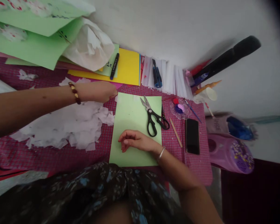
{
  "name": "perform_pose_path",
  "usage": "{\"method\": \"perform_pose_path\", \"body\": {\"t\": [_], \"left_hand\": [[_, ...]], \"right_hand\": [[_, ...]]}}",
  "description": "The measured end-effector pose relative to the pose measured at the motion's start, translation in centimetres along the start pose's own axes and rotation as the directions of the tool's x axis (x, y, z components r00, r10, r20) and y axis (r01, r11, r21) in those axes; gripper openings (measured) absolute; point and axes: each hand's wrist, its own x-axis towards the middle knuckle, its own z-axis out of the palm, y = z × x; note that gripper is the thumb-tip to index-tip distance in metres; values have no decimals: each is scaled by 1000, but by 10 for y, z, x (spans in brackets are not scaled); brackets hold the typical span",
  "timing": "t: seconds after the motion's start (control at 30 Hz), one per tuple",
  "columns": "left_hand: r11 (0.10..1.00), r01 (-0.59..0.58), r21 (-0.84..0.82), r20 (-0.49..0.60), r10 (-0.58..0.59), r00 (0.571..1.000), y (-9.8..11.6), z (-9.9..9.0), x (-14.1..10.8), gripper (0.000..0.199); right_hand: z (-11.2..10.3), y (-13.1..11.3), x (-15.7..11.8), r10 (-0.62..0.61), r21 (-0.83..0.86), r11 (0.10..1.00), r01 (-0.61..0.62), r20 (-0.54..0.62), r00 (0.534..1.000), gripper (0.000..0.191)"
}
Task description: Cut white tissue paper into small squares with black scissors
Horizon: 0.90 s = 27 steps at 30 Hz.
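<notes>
A light green paper sheet [130, 115] lies on the cloth-covered table in front of me. My left hand [105, 91], a beaded bracelet at its wrist, is closed at the sheet's upper left corner; what its fingertips pinch, if anything, is hidden. Just below those fingertips shows a small white bit of paper [116, 98]. On the lower part of the sheet rests my right hand [136, 140], loosely curved, thumb apart from the fingers and nothing between them. Black-handled scissors [151, 116] lie slightly spread on the sheet's right side. Left of the sheet spreads a heap of torn white paper pieces [67, 124].
Right of the sheet are a wooden stick [176, 133], a phone [192, 136], a paint palette [180, 109] and a paintbrush [193, 111]. Behind lie a utility knife [156, 74] on white paper strips, a black marker [114, 66] and yellow paper [129, 67]. Green painted sheets [37, 49] stand back left.
</notes>
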Motion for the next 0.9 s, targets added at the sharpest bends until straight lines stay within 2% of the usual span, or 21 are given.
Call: {"method": "perform_pose_path", "body": {"t": [0.07, 0.13, 0.2, 0.27, 0.37, 0.43, 0.53, 0.63, 0.73, 0.9], "left_hand": [[997, 70, 30, -8, -70, 998, -4, -8, -6, 18], [998, 63, 32, -87, -60, 994, 1, -13, -3, 23], [1000, -22, -2, -182, 21, 983, 13, -16, 9, 30], [987, -157, -40, -235, 143, 961, 28, -17, 27, 37], [962, -261, -78, -263, 233, 936, 46, -14, 55, 36], [962, -251, -106, -267, 216, 939, 51, -12, 69, 28], [966, -218, -138, -249, 179, 952, 42, -11, 77, 21], [966, -180, -186, -217, 138, 966, 21, -10, 66, 15], [968, -161, -195, -188, 124, 974, 2, -6, 41, 10], [963, -169, -211, -178, 132, 975, -5, 1, 6, 14]], "right_hand": [[0, -1, 0, -1, 4, 1000, 1, 11, 1000, 36], [0, -1, 0, 0, 7, 1000, 0, 19, 1000, 36], [0, -1, 1, 1, 4, 1000, -1, 14, 1000, 38], [1, -1, 1, 4, -1, 1000, -4, 0, 1000, 41], [1, 1, 1, 8, 6, 1000, -8, -11, 1000, 43], [0, 3, 1, 9, 14, 1000, -9, -9, 1000, 43], [-1, 3, 0, 9, 8, 1000, -9, -5, 1000, 41], [-1, 2, 0, 14, 6, 1000, -14, -3, 1000, 41], [0, 0, 0, 30, 13, 999, -30, -5, 1000, 42], [1, -2, 0, 22, 25, 999, -22, -5, 1000, 42]]}}
